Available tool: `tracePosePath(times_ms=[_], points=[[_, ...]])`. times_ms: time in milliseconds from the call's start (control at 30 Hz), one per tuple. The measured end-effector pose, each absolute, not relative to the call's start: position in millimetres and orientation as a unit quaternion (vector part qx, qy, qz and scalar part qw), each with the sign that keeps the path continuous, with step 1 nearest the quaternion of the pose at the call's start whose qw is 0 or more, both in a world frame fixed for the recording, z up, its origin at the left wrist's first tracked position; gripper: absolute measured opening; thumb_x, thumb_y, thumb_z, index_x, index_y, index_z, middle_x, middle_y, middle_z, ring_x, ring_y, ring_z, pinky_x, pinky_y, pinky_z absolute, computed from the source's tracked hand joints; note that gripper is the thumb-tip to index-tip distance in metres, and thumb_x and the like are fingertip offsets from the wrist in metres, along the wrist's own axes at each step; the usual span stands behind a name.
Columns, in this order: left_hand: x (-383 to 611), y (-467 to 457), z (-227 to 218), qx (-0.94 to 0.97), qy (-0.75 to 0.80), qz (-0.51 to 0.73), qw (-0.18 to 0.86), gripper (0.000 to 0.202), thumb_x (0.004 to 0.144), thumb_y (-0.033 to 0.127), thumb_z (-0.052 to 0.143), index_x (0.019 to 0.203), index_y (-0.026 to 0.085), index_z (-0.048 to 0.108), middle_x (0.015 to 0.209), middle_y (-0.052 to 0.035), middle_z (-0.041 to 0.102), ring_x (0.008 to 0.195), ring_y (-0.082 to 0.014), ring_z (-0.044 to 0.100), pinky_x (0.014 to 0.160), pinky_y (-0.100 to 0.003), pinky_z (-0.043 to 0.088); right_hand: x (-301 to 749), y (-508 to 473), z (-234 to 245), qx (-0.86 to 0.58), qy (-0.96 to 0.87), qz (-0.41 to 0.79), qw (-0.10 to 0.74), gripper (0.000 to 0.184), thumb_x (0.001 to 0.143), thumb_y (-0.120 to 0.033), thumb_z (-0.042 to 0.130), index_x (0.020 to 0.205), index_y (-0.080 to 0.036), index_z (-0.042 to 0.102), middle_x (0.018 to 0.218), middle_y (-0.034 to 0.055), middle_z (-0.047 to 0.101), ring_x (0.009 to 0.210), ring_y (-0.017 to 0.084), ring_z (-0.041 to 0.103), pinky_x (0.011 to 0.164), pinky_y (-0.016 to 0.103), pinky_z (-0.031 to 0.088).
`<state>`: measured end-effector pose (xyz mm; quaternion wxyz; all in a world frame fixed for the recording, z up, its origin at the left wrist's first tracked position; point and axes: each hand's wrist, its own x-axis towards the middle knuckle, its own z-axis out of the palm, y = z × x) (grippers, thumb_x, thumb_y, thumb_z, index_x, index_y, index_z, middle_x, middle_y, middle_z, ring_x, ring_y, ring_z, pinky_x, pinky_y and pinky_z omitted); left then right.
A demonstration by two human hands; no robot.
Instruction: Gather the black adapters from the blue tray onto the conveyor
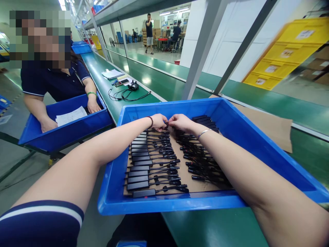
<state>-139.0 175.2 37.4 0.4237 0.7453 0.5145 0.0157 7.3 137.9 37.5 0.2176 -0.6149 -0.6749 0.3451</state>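
Note:
Both my hands reach into a blue plastic bin at its far side. My left hand has its fingers closed on a small black cable end. Fingertips of my right hand are pinched together just beside it, at the same dark piece; the hands nearly touch. Below them lies a row of black box-shaped modules with short cables, side by side on brown cardboard. A second row of black cables with connectors fills the right side, partly hidden under my right forearm.
At the left a co-worker leans over another blue bin with a paper sheet in it. A green bench carries a phone, a black cable and a clipboard. Metal posts rise behind my bin; cardboard lies right.

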Motion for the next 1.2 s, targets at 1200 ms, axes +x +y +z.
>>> tracePosePath(times_ms=[1200], points=[[-142, 182, 29, 0.675, 0.489, 0.092, 0.545, 0.025, 0.060, 0.022, 0.071, 0.081, 0.013, 0.061, 0.070, -0.0006, 0.061, 0.059, -0.0058, 0.057, 0.068, -0.021, 0.051, 15, 141, 30, -0.620, -0.621, 0.467, 0.112, 0.013, 0.071, -0.022, 0.059, 0.061, -0.014, 0.058, 0.056, 0.0032, 0.055, 0.048, 0.009, 0.047, 0.046, 0.019, 0.038]])
